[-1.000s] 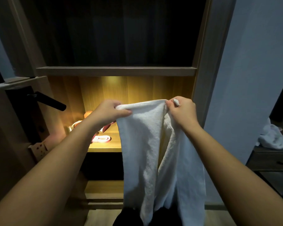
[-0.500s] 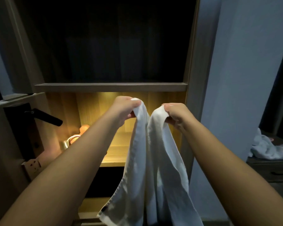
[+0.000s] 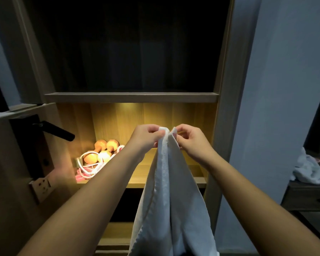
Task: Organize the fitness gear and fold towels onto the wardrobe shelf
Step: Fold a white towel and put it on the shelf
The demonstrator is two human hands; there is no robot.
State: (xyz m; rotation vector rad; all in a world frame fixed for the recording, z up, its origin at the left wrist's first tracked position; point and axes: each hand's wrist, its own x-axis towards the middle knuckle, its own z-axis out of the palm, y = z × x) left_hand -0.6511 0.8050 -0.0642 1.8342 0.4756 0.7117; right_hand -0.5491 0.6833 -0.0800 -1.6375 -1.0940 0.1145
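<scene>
Left hand [image 3: 146,138] and right hand [image 3: 191,144] pinch corners of the white terry towel [image 3: 172,200] before the lit wooden shelf [image 3: 137,184] — fingertip-only grip may slip.

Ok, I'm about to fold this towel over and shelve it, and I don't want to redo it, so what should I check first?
1. Left hand pinches its top corner of the towel: ok.
2. Right hand pinches the other top corner: ok.
3. The two corners are brought together at the same height: ok.
4. Bottom hem lined up: cannot tell, it hangs out of view.
5. Bare room on the lit shelf, right of the dumbbells and jump rope: ok.
</scene>
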